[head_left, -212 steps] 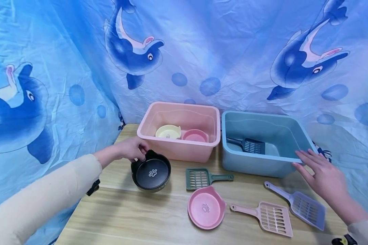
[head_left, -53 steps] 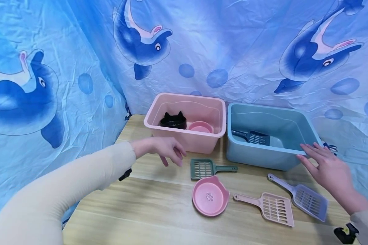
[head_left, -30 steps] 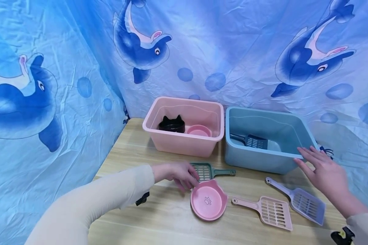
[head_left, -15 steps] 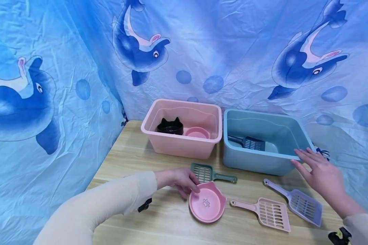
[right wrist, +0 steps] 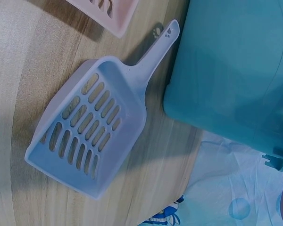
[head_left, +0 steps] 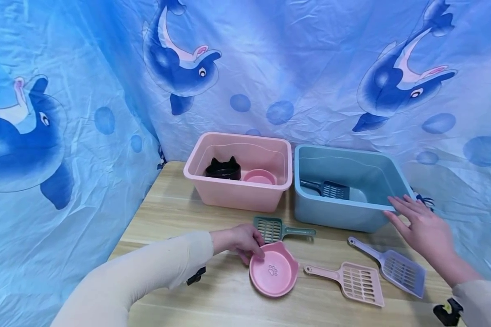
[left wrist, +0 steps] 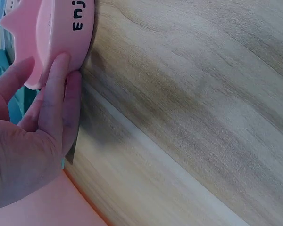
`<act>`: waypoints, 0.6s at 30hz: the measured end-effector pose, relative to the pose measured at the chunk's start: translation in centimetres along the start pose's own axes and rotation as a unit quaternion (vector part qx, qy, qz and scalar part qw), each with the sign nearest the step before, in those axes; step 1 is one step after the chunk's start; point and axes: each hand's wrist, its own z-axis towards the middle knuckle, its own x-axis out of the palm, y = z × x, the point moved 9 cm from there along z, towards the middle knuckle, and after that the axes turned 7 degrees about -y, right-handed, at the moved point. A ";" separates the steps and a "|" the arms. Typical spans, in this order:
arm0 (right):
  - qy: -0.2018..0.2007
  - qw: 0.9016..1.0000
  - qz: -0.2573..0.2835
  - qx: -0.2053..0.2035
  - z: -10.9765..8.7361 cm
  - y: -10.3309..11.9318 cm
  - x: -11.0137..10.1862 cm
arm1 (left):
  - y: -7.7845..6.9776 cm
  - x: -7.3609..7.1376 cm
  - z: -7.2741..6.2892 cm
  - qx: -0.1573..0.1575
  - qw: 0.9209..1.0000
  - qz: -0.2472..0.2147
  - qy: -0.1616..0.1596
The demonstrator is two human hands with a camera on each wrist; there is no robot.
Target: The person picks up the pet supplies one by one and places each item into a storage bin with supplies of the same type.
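The pink bowl (head_left: 273, 277), round and shallow, has two pointed ears on its rim, a paw print on its inner floor and dark lettering on its outer wall; it sits upright on the tabletop (head_left: 167, 209), just right of and nearer than the left grip (head_left: 245, 240), which pinches its rim; the blue bin (head_left: 335, 214), open-topped, rectangular and upright, stands left of and beyond the right grip (head_left: 425, 229), whose fingers touch its rim.
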 end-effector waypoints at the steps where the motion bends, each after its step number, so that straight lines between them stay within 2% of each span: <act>1: 0.004 1.000 -0.003 0.004 -0.1 -0.1 -0.1 | -0.2 0.2 0.1 0.000 1.000 0.002 -0.005; 8: 0.018 1.000 -0.006 0.018 0.2 -0.2 -0.1 | -0.3 0.4 0.9 0.002 1.000 -0.002 -0.022; 18: 0.022 0.999 -0.008 0.024 0.4 -0.2 -0.1 | -1.2 0.5 1.0 0.045 0.997 0.046 -0.035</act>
